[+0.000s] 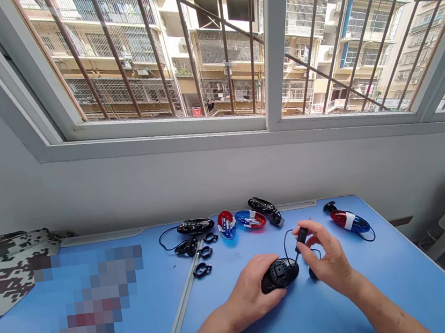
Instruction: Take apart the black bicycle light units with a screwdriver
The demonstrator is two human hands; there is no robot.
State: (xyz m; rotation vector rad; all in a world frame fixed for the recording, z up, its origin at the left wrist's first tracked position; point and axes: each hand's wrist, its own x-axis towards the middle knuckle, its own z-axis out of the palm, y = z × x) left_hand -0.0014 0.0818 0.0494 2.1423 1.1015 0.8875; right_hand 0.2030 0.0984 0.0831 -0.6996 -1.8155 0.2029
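My left hand [257, 286] is wrapped round a black oval casing [279, 275] just above the blue table. Thin black wires run from the casing toward my right hand [326, 255]. Between its thumb and fingertips, that hand pinches a small black rectangular piece [302, 235] on a wire. Partly hidden behind the right fingers is another dark part [313, 274]. Beyond my hands lie a clear-red-and-blue oval shell [227, 225] and a similar blue-and-red one [250, 218].
Black ring clamps [201, 270], a black oval unit with a cable [196, 226] and a black bracket [187, 246] lie left. Another black unit [263, 205] is at the back. A red-white-blue unit [350, 221] sits right. Camouflage cloth [11, 268] covers the left corner. A wall and barred window rise behind.
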